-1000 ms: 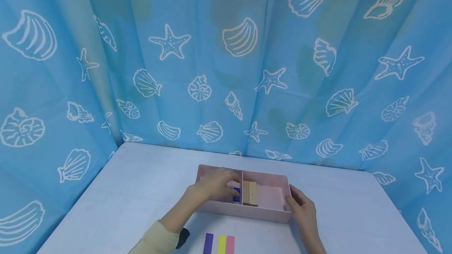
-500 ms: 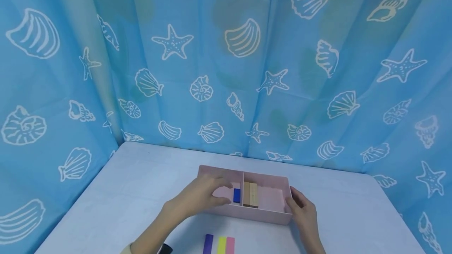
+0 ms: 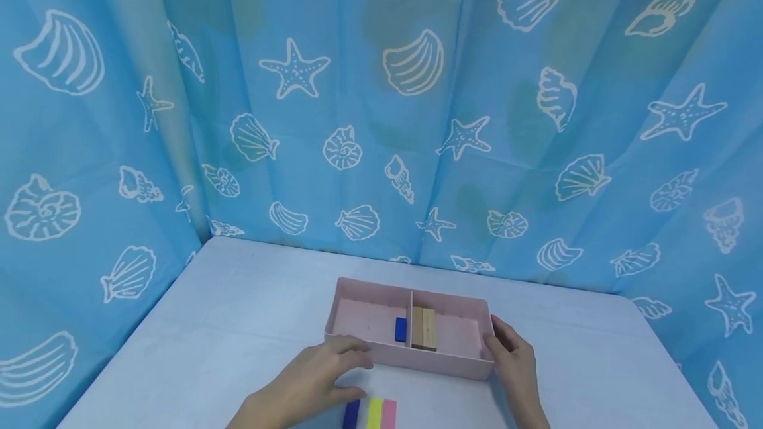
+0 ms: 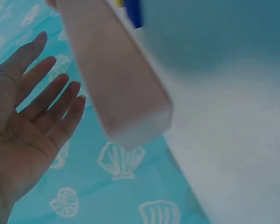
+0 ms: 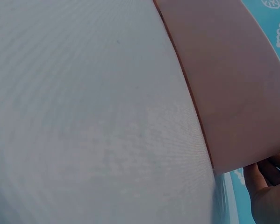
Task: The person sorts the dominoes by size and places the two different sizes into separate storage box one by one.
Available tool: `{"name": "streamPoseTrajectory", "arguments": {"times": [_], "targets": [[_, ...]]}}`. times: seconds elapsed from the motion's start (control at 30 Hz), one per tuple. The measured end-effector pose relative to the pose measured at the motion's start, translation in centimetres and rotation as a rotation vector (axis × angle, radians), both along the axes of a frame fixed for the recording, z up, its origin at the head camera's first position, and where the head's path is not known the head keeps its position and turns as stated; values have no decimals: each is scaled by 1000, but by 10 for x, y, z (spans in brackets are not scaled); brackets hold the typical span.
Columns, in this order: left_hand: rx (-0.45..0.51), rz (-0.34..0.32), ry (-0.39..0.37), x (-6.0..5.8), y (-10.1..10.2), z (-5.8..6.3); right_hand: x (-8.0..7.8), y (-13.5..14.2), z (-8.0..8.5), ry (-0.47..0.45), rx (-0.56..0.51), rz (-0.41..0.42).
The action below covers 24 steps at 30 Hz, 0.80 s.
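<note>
A pink two-compartment box [image 3: 441, 364] stands on the table. My right hand [image 3: 517, 366] grips its right end wall, thumb at the rim and fingers outside; the right wrist view shows the fingers [image 5: 254, 179] against the box's end. A small blue block [image 3: 401, 330] lies in the left compartment beside the divider. Light wooden blocks [image 3: 428, 328] lie in the right compartment, along the divider. In front of the box, my left hand [image 3: 310, 376] hovers with spread fingers, holding nothing. Close to its thumb are a dark purple-blue block [image 3: 352, 414], a yellow block [image 3: 374, 414] and a pink block [image 3: 389, 414].
A white-covered table [image 3: 238, 323] carries the box and the loose blocks. Behind and at both sides hangs a blue curtain [image 3: 357, 177] printed with white shells and starfish.
My left hand has withdrawn from the box's left compartment, leaving the blue block there, and moved down and left toward the loose blocks. The right hand keeps its grip on the box.
</note>
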<state>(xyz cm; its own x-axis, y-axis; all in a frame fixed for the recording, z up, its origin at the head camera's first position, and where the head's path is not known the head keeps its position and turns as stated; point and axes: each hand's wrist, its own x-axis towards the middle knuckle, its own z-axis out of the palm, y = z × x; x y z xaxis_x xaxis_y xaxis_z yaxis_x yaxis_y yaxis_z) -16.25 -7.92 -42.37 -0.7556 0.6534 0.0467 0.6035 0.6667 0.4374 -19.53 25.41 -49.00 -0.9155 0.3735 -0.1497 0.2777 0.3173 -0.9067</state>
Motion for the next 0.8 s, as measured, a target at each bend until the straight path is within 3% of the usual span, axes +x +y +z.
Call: {"name": "streamPoseTrajectory", "arguments": {"times": [0.17,0.23,0.4,0.57,0.8], "targets": [[-15,23,-168,4,-5,-17,0,0,0,6,-1,8],[-29,9,-197,5,-6,-25,0,0,-1,11,3,7],[-88,-70,-131,7,-7,-40,0,-1,-1,19,4,4],[-113,-101,-68,6,-7,-48,-1,0,-1,27,5,-7],[-132,-86,-121,5,-4,-49,0,0,-1,23,12,0]]}}
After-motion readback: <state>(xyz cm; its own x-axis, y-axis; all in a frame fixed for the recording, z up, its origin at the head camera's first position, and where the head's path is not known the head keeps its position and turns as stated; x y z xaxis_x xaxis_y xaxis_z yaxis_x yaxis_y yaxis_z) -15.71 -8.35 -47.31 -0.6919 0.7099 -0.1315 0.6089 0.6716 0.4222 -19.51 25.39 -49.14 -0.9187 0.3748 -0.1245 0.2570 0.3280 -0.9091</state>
